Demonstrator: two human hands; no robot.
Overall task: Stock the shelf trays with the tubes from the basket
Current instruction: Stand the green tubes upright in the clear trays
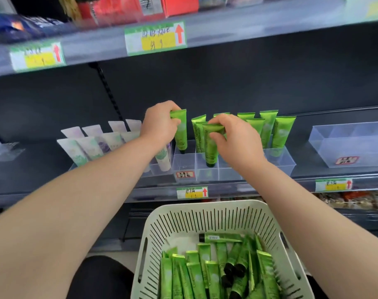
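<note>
My left hand (160,123) grips the top of a green tube (181,134), held cap down over the left column of the clear divided tray (184,164). My right hand (233,137) pinches the crimped end of another green tube (211,147), whose black cap sits in a front compartment of the same tray. Several green tubes (276,130) stand upright in the tray's back and right compartments. A white slotted basket (205,219) below the shelf holds several more green tubes (207,275).
Left of the tray stand several pale pastel tubes (90,143) in another clear tray. An empty clear bin (352,143) sits on the shelf at the right. The upper shelf edge (248,29) with price labels overhangs the hands.
</note>
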